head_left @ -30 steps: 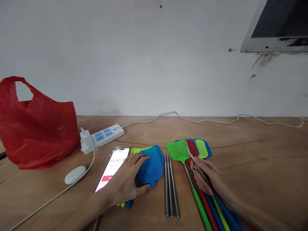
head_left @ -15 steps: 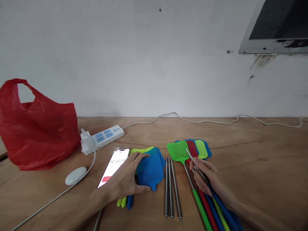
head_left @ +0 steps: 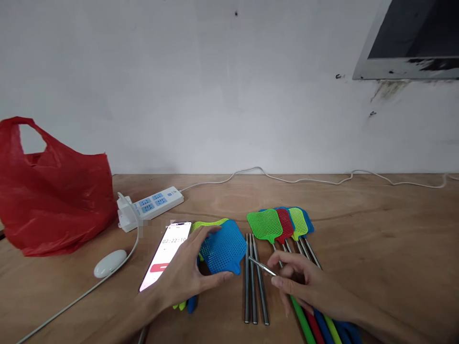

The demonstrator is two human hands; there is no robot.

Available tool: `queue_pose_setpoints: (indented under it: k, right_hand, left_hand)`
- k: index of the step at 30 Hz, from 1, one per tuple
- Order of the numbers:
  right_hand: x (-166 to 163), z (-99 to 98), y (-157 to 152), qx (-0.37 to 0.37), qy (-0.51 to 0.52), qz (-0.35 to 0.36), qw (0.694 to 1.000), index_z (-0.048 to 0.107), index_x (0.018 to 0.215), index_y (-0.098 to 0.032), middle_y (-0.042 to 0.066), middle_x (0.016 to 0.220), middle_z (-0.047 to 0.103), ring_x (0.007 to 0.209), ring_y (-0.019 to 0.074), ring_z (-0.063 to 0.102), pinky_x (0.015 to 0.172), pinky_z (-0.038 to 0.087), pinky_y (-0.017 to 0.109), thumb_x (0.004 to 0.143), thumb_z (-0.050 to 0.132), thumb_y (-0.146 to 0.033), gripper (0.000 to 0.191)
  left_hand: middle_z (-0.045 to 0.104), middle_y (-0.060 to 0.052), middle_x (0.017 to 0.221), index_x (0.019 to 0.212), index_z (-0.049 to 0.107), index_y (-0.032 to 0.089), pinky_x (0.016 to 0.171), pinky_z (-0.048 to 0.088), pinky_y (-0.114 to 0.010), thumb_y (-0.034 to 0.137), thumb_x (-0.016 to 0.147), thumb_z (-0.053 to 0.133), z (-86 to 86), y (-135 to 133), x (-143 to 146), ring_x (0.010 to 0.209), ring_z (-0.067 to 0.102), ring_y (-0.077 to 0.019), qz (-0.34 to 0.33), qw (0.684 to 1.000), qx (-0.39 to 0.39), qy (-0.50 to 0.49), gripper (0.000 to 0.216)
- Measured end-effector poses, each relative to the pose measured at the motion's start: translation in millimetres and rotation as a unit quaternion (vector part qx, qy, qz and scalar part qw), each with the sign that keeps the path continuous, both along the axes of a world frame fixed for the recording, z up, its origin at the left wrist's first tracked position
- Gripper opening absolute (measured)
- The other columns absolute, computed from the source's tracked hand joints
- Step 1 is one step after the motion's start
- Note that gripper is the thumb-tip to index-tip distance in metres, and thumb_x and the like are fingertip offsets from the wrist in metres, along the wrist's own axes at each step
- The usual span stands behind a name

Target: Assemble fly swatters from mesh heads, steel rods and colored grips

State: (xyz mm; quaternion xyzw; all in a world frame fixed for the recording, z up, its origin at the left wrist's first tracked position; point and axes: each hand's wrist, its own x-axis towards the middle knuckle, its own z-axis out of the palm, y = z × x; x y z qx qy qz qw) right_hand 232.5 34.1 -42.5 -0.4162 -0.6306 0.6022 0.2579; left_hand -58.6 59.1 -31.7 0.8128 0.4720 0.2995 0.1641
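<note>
My left hand [head_left: 186,277] grips a blue mesh fly swatter head [head_left: 224,248] and lifts it off a small pile of yellow-green and blue heads. My right hand [head_left: 301,284] pinches a thin metal rod [head_left: 261,266] whose tip points left toward the blue head. Three loose metal rods [head_left: 254,282] lie side by side on the wooden table [head_left: 376,248] between my hands. Several assembled swatters [head_left: 283,223] with green, red, yellow and blue heads and coloured handles lie under my right hand.
A phone [head_left: 165,253] showing a timer lies left of my left hand. Further left are a white mouse-shaped object [head_left: 109,263], a white power strip [head_left: 148,204] with cables, and a red plastic bag [head_left: 53,191]. A white wall stands behind the table.
My right hand has swung the rod from over the assembled swatters leftward, above the loose rods. My left hand has raised the blue head slightly.
</note>
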Motion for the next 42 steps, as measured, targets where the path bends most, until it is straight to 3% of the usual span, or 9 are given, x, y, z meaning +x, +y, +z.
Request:
queue_pose_setpoints:
  k: [5,11,22,28,33,35,39,42]
  right_hand:
    - [-3,-2.8,-6,0.064,0.016,0.001,0.998,0.068,0.087,-0.022,-0.008,0.057,0.045,0.049,0.0090,0.047,0.046,0.039,0.020,0.082,0.073,-0.048,0.027]
    - [-4,-4.8,-7,0.110,-0.026,-0.006,0.994,0.073,0.086,-0.021,-0.005,0.059,0.045,0.052,0.0106,0.045,0.050,0.036,0.023,0.084,0.071,-0.048,0.027]
    - [-3,-4.4,-7,0.090,-0.014,-0.016,0.996,0.074,0.090,-0.022,-0.003,0.060,0.054,0.052,0.0125,0.052,0.050,0.042,0.024,0.084,0.070,-0.049,0.028]
    - [-3,-5.5,-9,0.138,-0.047,-0.049,0.988,0.076,0.086,-0.023,-0.003,0.058,0.054,0.054,0.0127,0.049,0.052,0.042,0.025,0.082,0.073,-0.048,0.026]
    - [-3,-10.4,-5,0.155,-0.027,-0.069,0.985,0.076,0.088,-0.023,-0.004,0.056,0.053,0.051,0.0118,0.047,0.050,0.040,0.025,0.085,0.070,-0.049,0.027]
    - [-3,-10.8,-3,0.136,-0.018,-0.066,0.988,0.074,0.089,-0.021,-0.005,0.054,0.052,0.046,0.0101,0.044,0.045,0.036,0.023,0.088,0.066,-0.051,0.031]
    - [-3,-8.7,-1,0.102,-0.014,-0.051,0.993,0.071,0.089,-0.019,-0.005,0.053,0.055,0.038,0.0074,0.039,0.037,0.029,0.021,0.089,0.063,-0.054,0.036]
    - [-5,-7.5,-2,0.096,-0.005,-0.059,0.994,0.070,0.090,-0.019,-0.006,0.052,0.054,0.035,0.0066,0.038,0.035,0.028,0.021,0.087,0.064,-0.055,0.036]
  left_hand:
    - [0.059,-0.010,0.130,0.140,0.041,0.030,0.092,0.053,-0.051,0.054,0.076,0.078,5.1,-3,4,0.115,0.059,-0.0339,-0.005,1.000,-0.016,-0.010,0.078]
    - [0.057,-0.010,0.131,0.140,0.040,0.031,0.092,0.052,-0.053,0.054,0.075,0.081,2.9,-6,8,0.116,0.059,-0.0353,-0.011,0.999,-0.034,-0.025,0.080]
    - [0.055,-0.008,0.128,0.136,0.037,0.032,0.095,0.050,-0.056,0.052,0.076,0.082,1.3,-7,9,0.114,0.058,-0.0343,0.007,0.999,-0.039,-0.027,0.077]
    - [0.054,-0.009,0.132,0.137,0.039,0.032,0.098,0.048,-0.055,0.051,0.070,0.085,2.1,-8,10,0.118,0.056,-0.0351,0.008,0.998,-0.020,-0.062,0.083]
    - [0.059,-0.005,0.127,0.133,0.048,0.031,0.102,0.048,-0.047,0.044,0.086,0.072,3.6,-4,8,0.121,0.056,-0.0290,0.055,0.984,-0.049,-0.162,0.054]
    - [0.060,-0.005,0.124,0.131,0.050,0.029,0.098,0.051,-0.043,0.043,0.091,0.064,4.1,-3,8,0.118,0.058,-0.0272,0.061,0.973,-0.074,-0.209,0.045]
    - [0.058,-0.006,0.132,0.135,0.048,0.029,0.084,0.057,-0.037,0.045,0.093,0.060,7.6,-3,9,0.116,0.059,-0.0268,0.049,0.963,-0.122,-0.237,0.046]
    - [0.058,-0.007,0.129,0.139,0.042,0.029,0.061,0.055,-0.029,0.048,0.095,0.058,11.1,-6,10,0.087,0.064,-0.0199,0.038,0.954,-0.163,-0.250,0.050]
